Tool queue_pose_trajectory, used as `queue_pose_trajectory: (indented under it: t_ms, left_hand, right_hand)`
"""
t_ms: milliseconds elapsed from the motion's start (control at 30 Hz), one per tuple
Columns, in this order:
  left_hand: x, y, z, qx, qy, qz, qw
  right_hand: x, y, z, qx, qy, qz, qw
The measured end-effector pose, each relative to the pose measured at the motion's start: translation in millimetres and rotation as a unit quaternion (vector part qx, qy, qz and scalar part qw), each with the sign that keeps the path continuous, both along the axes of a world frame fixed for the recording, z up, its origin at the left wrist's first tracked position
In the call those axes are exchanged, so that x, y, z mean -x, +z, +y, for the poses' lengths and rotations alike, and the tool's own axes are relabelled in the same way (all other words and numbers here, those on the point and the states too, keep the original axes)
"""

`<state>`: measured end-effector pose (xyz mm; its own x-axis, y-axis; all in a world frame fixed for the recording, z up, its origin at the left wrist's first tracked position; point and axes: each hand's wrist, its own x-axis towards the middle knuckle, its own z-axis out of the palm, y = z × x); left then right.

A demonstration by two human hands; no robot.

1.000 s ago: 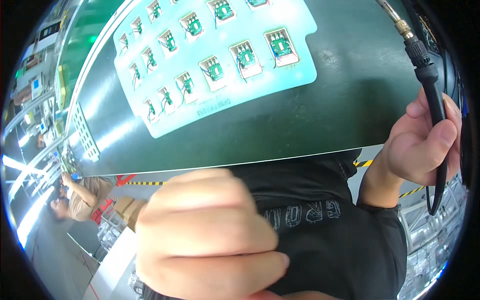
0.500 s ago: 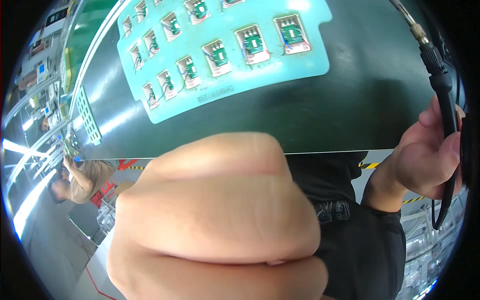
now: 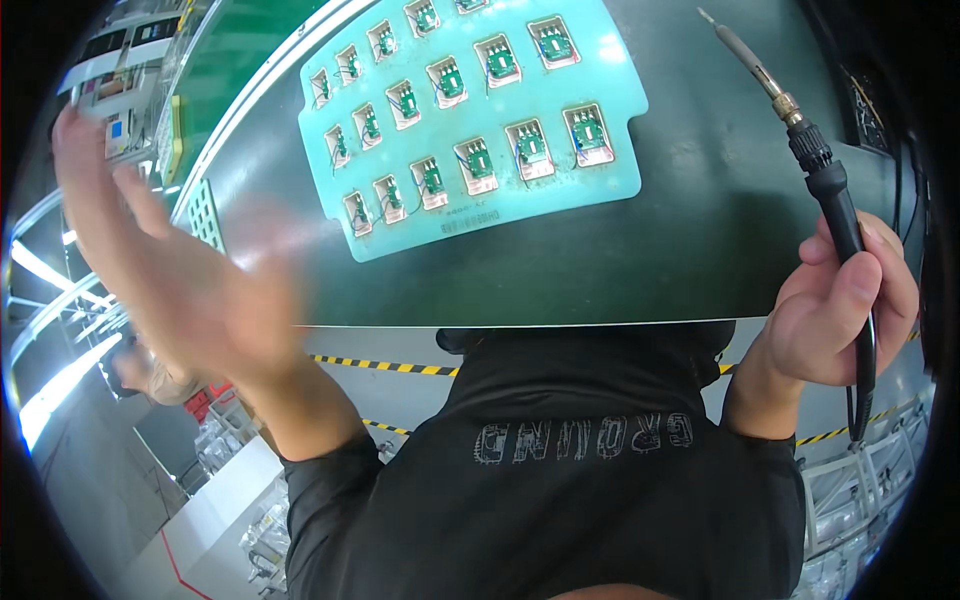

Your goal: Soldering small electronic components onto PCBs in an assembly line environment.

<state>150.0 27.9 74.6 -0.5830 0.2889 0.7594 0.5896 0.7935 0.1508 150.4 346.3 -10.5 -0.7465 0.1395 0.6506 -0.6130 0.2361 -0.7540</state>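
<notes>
The right hand (image 3: 835, 310) has its grip closed around a black soldering iron (image 3: 825, 185), tip pointing up over the dark surface (image 3: 690, 250). The left hand (image 3: 175, 270), blurred, is spread wide and holds nothing, raised off the surface's left edge. Farther out lies a turquoise tray (image 3: 610, 160) of small green boards (image 3: 478, 158).

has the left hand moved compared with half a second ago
Yes. The left hand has swung away to the left, open and blurred beside the turquoise tray, no longer a fist blocking the dark table's near edge.
</notes>
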Motion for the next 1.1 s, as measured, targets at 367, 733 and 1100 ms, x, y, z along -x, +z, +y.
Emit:
queue_pose_trajectory:
  t_ms: [367,733,1100]
  left_hand:
    - [27,-97,-156,-0.094,0.212,-0.022,0.973]
    - [28,-93,-164,-0.142,0.182,-0.119,0.966]
    - [27,-93,-176,-0.096,0.218,-0.144,0.961]
  right_hand:
    - [-15,30,10,0.023,0.149,-0.004,0.988]
    - [-18,79,0,-0.222,0.177,-0.003,0.959]
    - [-14,69,-17,-0.236,0.158,-0.001,0.959]
